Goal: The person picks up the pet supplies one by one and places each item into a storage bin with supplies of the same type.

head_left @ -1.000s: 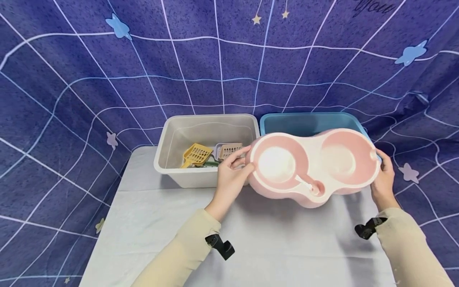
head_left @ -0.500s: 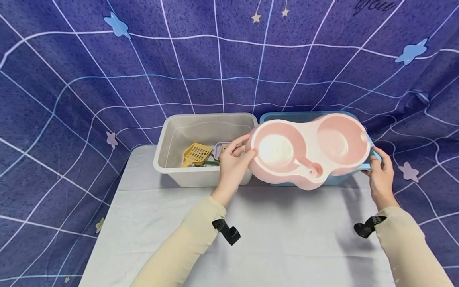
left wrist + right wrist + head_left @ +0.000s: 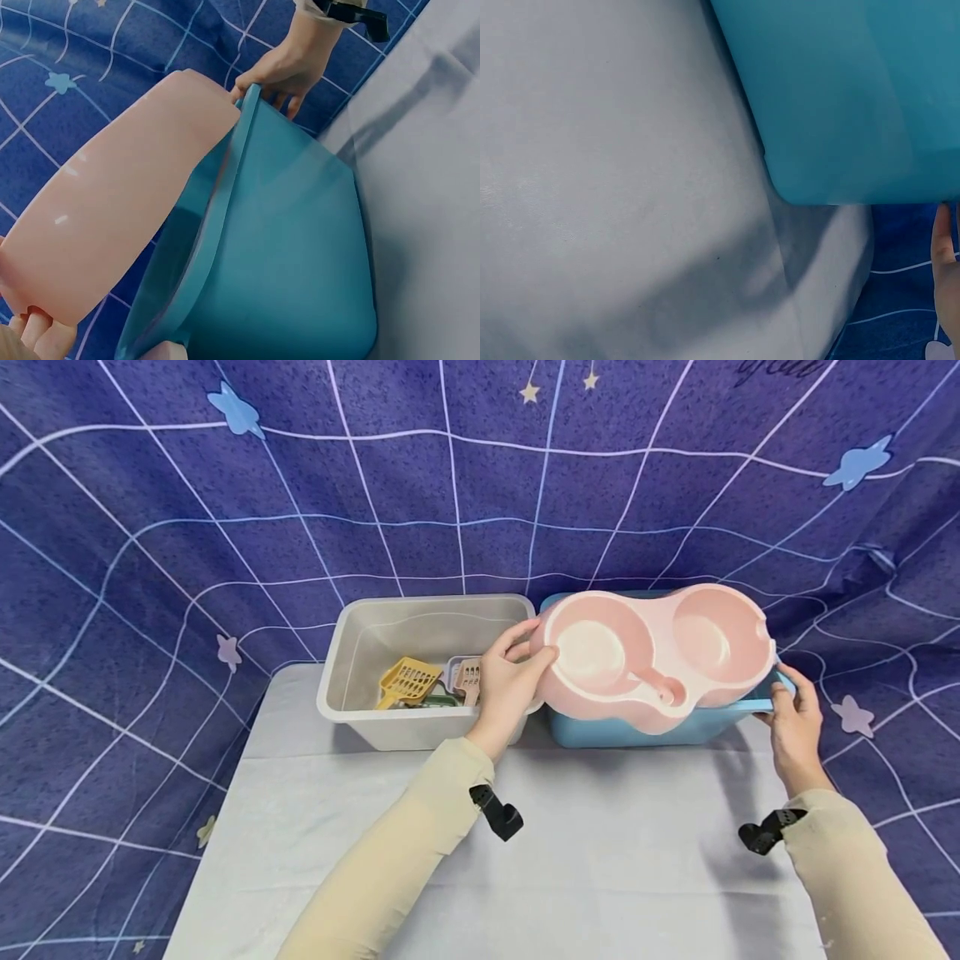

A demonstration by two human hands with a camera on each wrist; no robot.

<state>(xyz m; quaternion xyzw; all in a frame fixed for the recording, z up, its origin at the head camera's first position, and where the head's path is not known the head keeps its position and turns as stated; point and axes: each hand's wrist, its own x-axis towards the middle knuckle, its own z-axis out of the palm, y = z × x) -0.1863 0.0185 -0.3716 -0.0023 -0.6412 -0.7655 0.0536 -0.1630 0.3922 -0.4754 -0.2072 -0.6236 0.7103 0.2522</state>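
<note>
A pink double pet bowl [image 3: 663, 639] with two round hollows is tilted over the blue bin [image 3: 637, 732], its open side facing up. My left hand [image 3: 510, 689] grips the bowl's left end, thumb on the rim. At the bin's right front corner, my right hand [image 3: 797, 727] holds the rim, close by the bowl's right end. The left wrist view has the bowl's smooth side [image 3: 112, 195] slanting above the bin's opening, and the right hand [image 3: 289, 71] on the rim. Most of the bin's inside is hidden beneath the bowl.
A grey bin [image 3: 397, 727] stands left of the blue one, with a yellow litter scoop [image 3: 408, 681], a beige scoop [image 3: 468, 675] and other small items inside. Behind them hangs a blue star-patterned curtain [image 3: 420, 493]. A white cloth [image 3: 600, 860] covers the table.
The pink bowl has moved farther back over the blue bin, then slightly right with my left hand. My right hand, earlier at the bowl's right end, is now apart from it on the bin's rim.
</note>
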